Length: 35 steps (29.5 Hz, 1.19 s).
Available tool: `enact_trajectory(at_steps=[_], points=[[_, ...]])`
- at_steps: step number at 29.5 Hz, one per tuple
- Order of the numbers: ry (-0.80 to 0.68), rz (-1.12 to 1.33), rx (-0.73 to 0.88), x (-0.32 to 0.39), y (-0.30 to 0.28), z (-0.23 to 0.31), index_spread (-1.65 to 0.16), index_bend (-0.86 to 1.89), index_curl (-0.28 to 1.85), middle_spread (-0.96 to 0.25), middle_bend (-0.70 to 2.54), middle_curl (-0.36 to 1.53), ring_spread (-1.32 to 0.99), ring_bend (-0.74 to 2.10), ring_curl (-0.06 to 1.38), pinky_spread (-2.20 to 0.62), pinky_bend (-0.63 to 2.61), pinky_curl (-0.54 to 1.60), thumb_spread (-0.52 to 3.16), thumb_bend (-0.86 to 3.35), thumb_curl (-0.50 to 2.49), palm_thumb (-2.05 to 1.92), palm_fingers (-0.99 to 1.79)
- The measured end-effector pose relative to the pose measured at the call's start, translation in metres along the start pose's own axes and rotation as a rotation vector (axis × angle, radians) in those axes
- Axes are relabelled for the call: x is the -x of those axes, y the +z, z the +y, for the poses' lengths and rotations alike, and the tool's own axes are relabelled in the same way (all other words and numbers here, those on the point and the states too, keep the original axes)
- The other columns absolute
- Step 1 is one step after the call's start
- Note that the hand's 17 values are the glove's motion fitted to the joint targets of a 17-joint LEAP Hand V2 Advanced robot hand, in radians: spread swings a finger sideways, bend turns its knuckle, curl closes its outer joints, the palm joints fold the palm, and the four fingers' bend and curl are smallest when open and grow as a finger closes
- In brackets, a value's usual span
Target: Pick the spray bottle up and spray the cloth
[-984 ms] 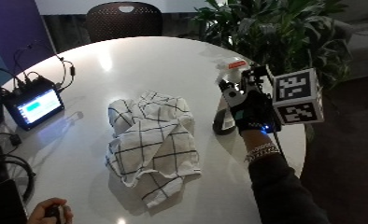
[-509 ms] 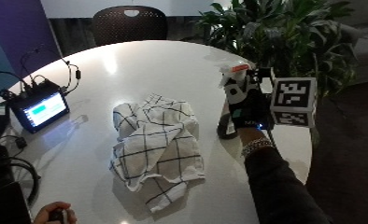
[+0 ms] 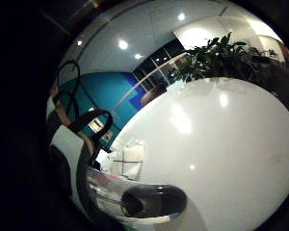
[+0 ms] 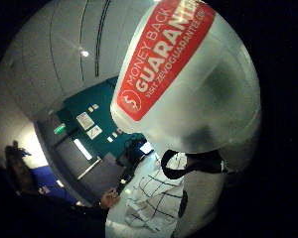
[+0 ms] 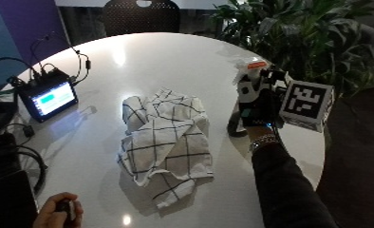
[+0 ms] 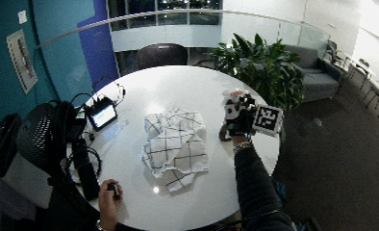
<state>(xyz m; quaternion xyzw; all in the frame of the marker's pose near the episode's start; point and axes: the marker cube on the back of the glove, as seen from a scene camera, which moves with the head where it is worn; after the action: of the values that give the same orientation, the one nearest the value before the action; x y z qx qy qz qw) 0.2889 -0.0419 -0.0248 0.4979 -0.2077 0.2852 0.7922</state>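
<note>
So from my remote seat: the black-gloved right hand point(image 5: 257, 110) is wrapped around a translucent white plastic spray bottle with a red-tipped trigger head point(image 5: 247, 71), fingers curled round its body, over toward the right edge of the round glossy white table point(image 5: 162, 52). I can't quite tell whether the bottle's base is touching the tabletop or just above it; in the outside view the dark bottom sits right at the surface with a shadow under it, so I'd guess it's barely lifted, if at all. The thumb-side palm view is filled by the bottle's red label with white lettering point(image 4: 159, 59), which fits it being pressed against the palm. The crumpled white cloth with a dark grid pattern point(image 5: 165, 142) lies in the middle of the table, just left of the hand but apart from it, bunched at the far end and spread flatter toward the near edge. The nozzle seems to face roughly left toward the cloth, which makes sense for aiming, though I can't see if a finger is on the trigger. The bare left hand point(image 5: 59, 214) is at the near left edge, curled around some small dark object. A small black device with a lit screen point(image 5: 47, 99) sits at the far left with cables. My read: pickup is basically underway, spraying not yet done.
</note>
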Motion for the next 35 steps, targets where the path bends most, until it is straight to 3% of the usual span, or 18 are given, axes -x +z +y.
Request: enact_trajectory(at_steps=[6, 19, 35], points=[[-0.058, 0.086, 0.059, 0.007, -0.014, -0.009, -0.26, 0.20, 0.39, -0.19, 0.54, 0.54, -0.18, 0.77, 0.51, -0.29, 0.64, 0.47, 1.15, 0.00, 0.45, 0.87, 1.38], [-0.393, 0.377, 0.223, 0.070, -0.016, -0.038, -0.26, 0.20, 0.45, -0.19, 0.56, 0.56, -0.19, 0.76, 0.50, -0.31, 0.67, 0.46, 1.12, -0.02, 0.50, 0.87, 1.36], [-0.927, 0.762, 0.397, 0.093, 0.016, 0.021, -0.27, 0.19, 0.50, -0.19, 0.57, 0.57, -0.18, 0.79, 0.50, -0.31, 0.66, 0.45, 1.08, -0.02, 0.55, 0.85, 1.36]])
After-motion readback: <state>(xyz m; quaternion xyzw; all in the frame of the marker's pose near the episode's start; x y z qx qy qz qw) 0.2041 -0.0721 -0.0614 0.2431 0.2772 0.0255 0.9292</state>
